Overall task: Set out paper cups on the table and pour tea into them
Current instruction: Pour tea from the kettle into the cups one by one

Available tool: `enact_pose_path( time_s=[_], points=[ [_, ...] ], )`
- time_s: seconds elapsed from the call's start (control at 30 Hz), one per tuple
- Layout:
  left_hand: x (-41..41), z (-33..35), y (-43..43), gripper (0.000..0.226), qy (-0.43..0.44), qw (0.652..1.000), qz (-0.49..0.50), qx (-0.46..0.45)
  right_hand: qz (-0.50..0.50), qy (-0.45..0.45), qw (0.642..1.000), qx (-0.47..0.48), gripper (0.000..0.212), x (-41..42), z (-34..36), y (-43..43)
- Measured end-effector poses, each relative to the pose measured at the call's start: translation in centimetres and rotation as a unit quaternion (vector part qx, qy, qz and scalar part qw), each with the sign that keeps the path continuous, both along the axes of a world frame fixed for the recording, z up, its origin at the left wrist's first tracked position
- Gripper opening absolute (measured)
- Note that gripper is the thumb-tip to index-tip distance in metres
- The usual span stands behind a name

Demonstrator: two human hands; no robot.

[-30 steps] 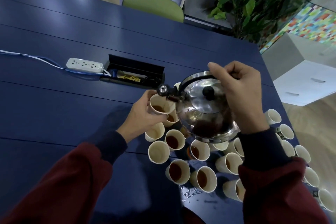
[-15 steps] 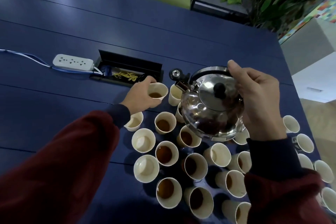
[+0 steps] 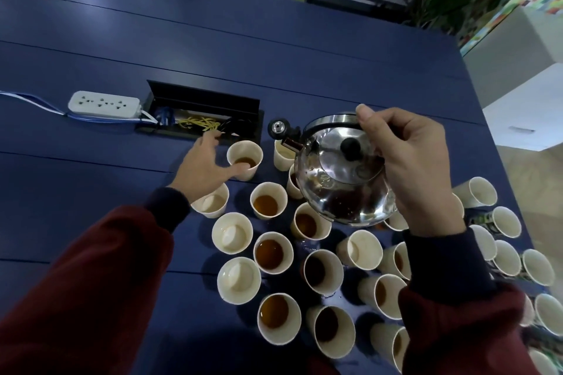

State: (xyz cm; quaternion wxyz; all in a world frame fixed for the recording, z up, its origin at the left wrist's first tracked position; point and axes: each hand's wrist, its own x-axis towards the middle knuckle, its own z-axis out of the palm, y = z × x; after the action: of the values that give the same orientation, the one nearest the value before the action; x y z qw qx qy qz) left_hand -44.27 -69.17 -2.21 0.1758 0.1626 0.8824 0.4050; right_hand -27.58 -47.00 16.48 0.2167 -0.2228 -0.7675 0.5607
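No text, label or number readable anywhere, dark print on the side of one paper cup (image 3: pixel 486 218) at the right too blurred to read, white power strip (image 3: pixel 103 104) showing only sockets

A right hand (image 3: pixel 411 167) grips the handle (image 3: pixel 332 119) of a steel kettle (image 3: pixel 338 179) above paper cups (image 3: pixel 273 253) (several holding tea (image 3: pixel 265 204)) on a blue tabletop (image 3: pixel 274 55). The left hand (image 3: pixel 204 167), fingers (image 3: pixel 210 138) spread, lies just beside one partly filled cup (image 3: pixel 244 158).
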Motion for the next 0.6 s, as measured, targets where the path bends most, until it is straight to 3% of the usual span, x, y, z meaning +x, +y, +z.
enact_pose_path(
  time_s=[0.13,0.27,0.5,0.6],
  points=[
    [2.7,1.2,-4.8,0.061,-0.024,0.998,0.032,0.051,-0.017,0.005,1.000,0.006,0.035,0.6,-0.2,-1.3],
    [5.1,0.0,-8.4,0.069,-0.103,0.989,0.036,0.096,-0.070,0.010,0.997,-0.031,0.034,1.3,-0.7,-3.4],
    [6.6,-2.4,-8.5,0.092,-0.101,0.991,0.006,0.088,-0.098,-0.003,0.994,-0.044,0.031,1.7,-1.2,-6.7],
    [6.2,-2.6,-7.7,0.090,-0.088,0.990,0.020,0.108,-0.079,-0.005,0.996,-0.042,0.034,1.6,-1.0,-8.0]
  ],
)
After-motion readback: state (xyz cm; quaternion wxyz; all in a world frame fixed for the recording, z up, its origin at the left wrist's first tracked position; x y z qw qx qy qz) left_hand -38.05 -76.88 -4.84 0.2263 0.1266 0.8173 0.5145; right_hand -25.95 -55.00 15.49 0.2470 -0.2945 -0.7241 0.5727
